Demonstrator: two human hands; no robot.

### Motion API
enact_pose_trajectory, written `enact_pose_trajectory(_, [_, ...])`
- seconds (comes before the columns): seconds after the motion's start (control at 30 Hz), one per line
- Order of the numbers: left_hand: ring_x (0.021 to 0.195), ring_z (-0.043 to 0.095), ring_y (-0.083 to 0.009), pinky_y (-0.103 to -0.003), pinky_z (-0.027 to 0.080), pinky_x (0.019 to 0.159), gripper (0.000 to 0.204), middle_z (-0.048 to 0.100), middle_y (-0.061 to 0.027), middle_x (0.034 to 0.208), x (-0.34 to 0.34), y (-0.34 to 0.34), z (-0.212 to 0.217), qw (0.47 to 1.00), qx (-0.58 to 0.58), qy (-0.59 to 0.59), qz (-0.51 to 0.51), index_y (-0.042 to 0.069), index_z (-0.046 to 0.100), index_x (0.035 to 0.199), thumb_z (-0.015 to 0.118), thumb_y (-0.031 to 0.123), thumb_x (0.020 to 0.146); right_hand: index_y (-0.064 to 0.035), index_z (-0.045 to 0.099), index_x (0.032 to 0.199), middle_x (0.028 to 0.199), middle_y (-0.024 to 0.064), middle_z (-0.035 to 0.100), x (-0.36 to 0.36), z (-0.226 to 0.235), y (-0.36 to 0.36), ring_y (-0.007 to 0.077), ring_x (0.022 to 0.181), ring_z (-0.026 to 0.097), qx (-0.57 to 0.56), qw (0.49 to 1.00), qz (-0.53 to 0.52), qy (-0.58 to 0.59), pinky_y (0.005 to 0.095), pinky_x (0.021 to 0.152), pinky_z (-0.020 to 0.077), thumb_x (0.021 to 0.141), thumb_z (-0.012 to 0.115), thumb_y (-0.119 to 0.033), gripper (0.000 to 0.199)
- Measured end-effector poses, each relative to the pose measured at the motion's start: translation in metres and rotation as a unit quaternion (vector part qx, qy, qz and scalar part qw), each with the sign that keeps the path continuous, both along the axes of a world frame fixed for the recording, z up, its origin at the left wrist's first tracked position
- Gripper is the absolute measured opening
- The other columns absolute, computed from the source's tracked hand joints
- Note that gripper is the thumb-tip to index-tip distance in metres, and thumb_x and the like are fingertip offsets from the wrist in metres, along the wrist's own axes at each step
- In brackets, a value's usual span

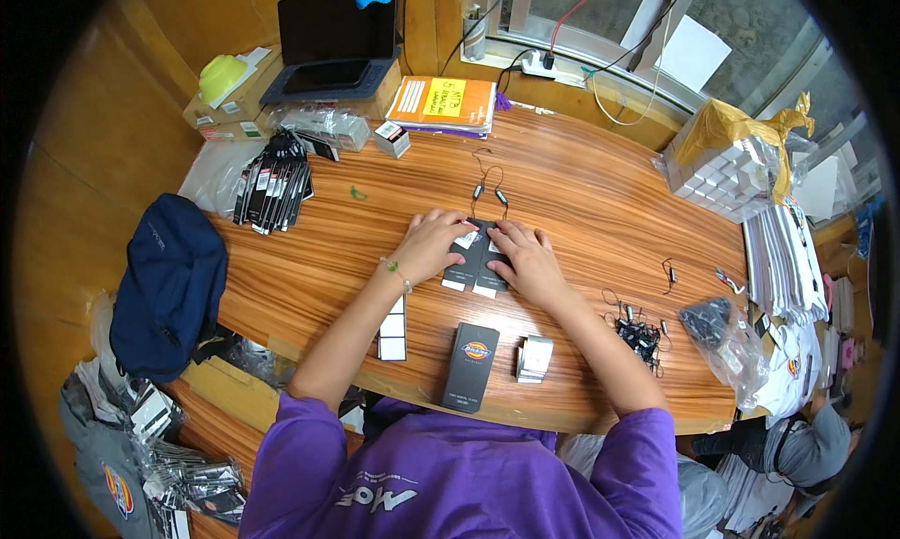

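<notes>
We are resting our left hand (433,242) and right hand (527,261) side by side on two hang tags (476,258) lying on the table (581,192). Two cords (489,185) are lying just behind them. A tag stack (470,366) is sitting nearer us, a sticker bundle (534,358) to its right, a cord pile (640,334) farther right.

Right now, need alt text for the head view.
A person in a purple shirt presses the left hand and right hand onto dark cards on a wooden table. A black card lies nearer, and small black cords lie to the right.
</notes>
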State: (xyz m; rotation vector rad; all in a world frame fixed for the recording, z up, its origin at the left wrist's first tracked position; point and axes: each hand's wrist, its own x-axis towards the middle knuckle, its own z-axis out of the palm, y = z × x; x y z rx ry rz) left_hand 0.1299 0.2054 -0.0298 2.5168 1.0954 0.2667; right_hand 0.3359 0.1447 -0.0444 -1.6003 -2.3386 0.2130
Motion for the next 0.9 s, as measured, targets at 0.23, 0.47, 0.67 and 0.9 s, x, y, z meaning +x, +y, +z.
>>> enact_pose_trajectory(0.23, [0.113, 0.043, -0.0262, -0.040, 0.033, 0.097, 0.045, 0.052, -0.0067, 0.119, 0.001, -0.002, 0.004, 0.998, 0.009, -0.068, 0.012, 0.012, 0.060, 0.112, 0.072, 0.019, 0.070, -0.0095, 0.055, 0.117, 0.120, 0.0104, 0.051, 0.009, 0.009, 0.009, 0.0281, 0.115, 0.044, 0.005, 0.995, -0.038, 0.090, 0.0470, 0.094, 0.0338, 0.083, 0.059, -0.024, 0.038])
enact_pose_trajectory(0.47, [0.114, 0.043, -0.0246, -0.040, 0.034, 0.097, 0.044, 0.051, -0.0061, 0.123, 0.023, -0.018, 0.002, 0.997, 0.037, -0.015, -0.062, 0.013, 0.062, 0.110, 0.073, 0.024, 0.069, -0.0090, 0.065, 0.097, 0.094, 0.0130, 0.058, 0.016, -0.012, 0.091, 0.0312, 0.095, 0.051, 0.091, 0.984, -0.058, 0.145, 0.0423, 0.080, 0.0427, 0.079, 0.059, -0.009, 0.019])
enact_pose_trajectory(0.67, [0.113, 0.042, -0.0229, -0.039, 0.031, 0.094, 0.043, 0.054, -0.0036, 0.119, 0.026, -0.018, 0.003, 0.997, 0.041, 0.026, -0.059, 0.015, 0.064, 0.106, 0.075, 0.027, 0.066, -0.0104, 0.063, 0.093, 0.104, 0.0135, 0.052, 0.005, -0.021, 0.141, 0.0318, 0.101, 0.049, 0.072, 0.989, -0.119, 0.050, 0.0444, 0.083, 0.0433, 0.079, 0.058, -0.013, 0.015])
enact_pose_trajectory(0.9, [0.112, 0.043, -0.0247, -0.042, 0.033, 0.090, 0.040, 0.054, -0.0037, 0.115, 0.027, -0.017, 0.002, 0.998, 0.037, 0.001, -0.060, 0.015, 0.066, 0.102, 0.076, 0.023, 0.064, -0.0138, 0.062, 0.090, 0.103, 0.0117, 0.053, 0.025, -0.025, 0.163, 0.0307, 0.101, 0.049, 0.084, 0.965, -0.243, 0.046, 0.0439, 0.083, 0.0415, 0.079, 0.057, -0.012, 0.012])
